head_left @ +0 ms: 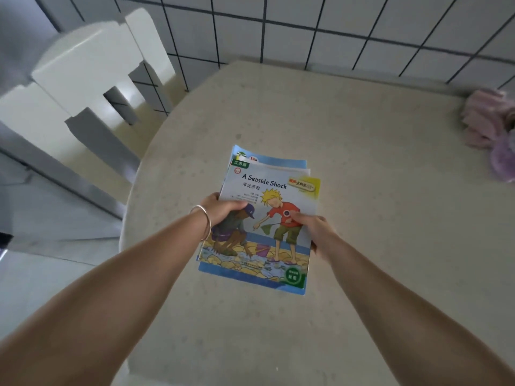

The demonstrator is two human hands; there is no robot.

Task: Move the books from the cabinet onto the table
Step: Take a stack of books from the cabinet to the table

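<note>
A stack of thin picture books (pixel 267 188) is held over the middle of the round beige table (pixel 362 151). The top cover reads "A Seaside Shock" and shows two children on a beach. My left hand (pixel 220 210), with a silver bangle on the wrist, grips the stack's left edge, thumb on the cover. My right hand (pixel 312 227) grips the right edge, thumb on top. Whether the stack touches the tabletop I cannot tell. The cabinet is out of view.
A white chair (pixel 92 76) stands at the table's left side, against a white tiled wall (pixel 334 26). A bundle of pink and lilac cloth (pixel 490 132) lies at the table's far right edge.
</note>
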